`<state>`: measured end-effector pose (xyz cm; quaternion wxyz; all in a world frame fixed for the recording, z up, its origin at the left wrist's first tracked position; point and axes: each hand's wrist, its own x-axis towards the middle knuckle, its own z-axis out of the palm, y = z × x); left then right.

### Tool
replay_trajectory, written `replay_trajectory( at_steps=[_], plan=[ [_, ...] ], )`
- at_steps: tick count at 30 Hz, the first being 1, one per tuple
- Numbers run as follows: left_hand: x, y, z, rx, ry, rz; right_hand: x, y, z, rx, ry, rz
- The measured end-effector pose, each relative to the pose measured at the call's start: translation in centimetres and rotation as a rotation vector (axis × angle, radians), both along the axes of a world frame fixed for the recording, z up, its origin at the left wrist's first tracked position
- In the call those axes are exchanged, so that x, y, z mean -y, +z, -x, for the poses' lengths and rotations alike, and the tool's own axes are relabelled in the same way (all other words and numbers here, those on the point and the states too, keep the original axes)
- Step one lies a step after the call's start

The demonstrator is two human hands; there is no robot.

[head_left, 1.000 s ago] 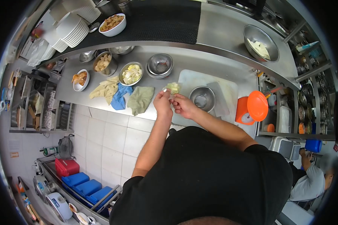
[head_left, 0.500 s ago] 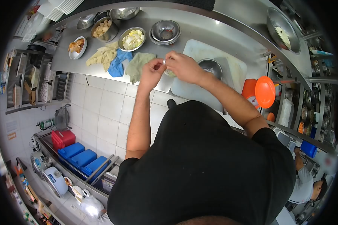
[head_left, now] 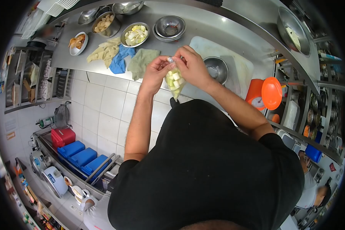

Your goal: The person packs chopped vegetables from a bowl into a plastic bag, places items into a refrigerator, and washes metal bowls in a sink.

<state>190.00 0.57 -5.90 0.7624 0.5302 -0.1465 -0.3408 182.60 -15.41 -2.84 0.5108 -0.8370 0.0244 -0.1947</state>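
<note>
A clear plastic bag [head_left: 175, 81] of chopped pale green and white vegetable pieces hangs at the front edge of the steel counter, its lower end narrowing to a point. My left hand [head_left: 157, 74] pinches the gathered neck of the bag from the left. From the other side my right hand [head_left: 191, 66] has its fingers closed on the same neck. A small twisted end of plastic shows between the fingertips. Behind my right wrist, a steel bowl [head_left: 215, 70] stands on the white cutting board [head_left: 203, 46]. A green cloth [head_left: 142, 64] lies left of my left hand.
Along the counter stand a bowl of cut cabbage-like pieces [head_left: 136, 35], stacked steel bowls [head_left: 170, 27], a pot of pale chunks [head_left: 104, 23] and a white bowl [head_left: 79, 43]. Blue [head_left: 122, 59] and yellow cloths [head_left: 102, 53] lie nearby. An orange scale [head_left: 255, 94] is at right. Another person [head_left: 308, 191] is at far right.
The bag, mostly hidden before, now hangs in plain sight below my hands. Both hands still grip its neck, and my right hand has turned and shifted slightly. A white-clothed person shows more at lower left.
</note>
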Motion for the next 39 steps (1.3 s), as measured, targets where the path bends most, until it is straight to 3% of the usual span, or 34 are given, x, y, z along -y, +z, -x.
replay_trajectory(
  at_steps=[4,10,16,21,27,31,34,37,39],
  plan=[
    [0.1,0.4,-0.1,0.124,0.000,-0.095,0.4,-0.2,0.5,-0.028,0.051,0.025],
    [-0.4,1.8,-0.1,0.249,0.071,-0.229,1.4,-0.1,0.1,-0.240,0.225,-0.737],
    [-0.8,2.0,-0.8,0.263,0.087,-0.232,2.0,0.9,-1.3,-0.113,0.314,-0.083],
    [-1.0,2.2,-0.5,0.493,0.174,-0.351,1.2,-0.7,-2.4,0.143,0.188,0.119],
    [1.1,1.6,0.0,0.619,0.401,-0.386,-0.1,0.7,-1.3,0.183,0.044,0.063],
    [1.3,0.6,0.2,0.609,0.347,-0.309,0.3,0.6,-0.4,0.132,0.068,0.010],
    [0.6,0.4,0.8,0.517,0.242,-0.304,1.5,0.7,0.5,-0.033,0.239,-0.138],
    [0.2,-0.3,1.9,0.356,0.125,-0.242,2.2,2.2,1.8,-0.411,0.245,-0.534],
    [0.2,-0.4,2.7,0.217,0.059,-0.180,3.0,2.6,2.1,-0.556,0.269,-0.428]
  ],
)
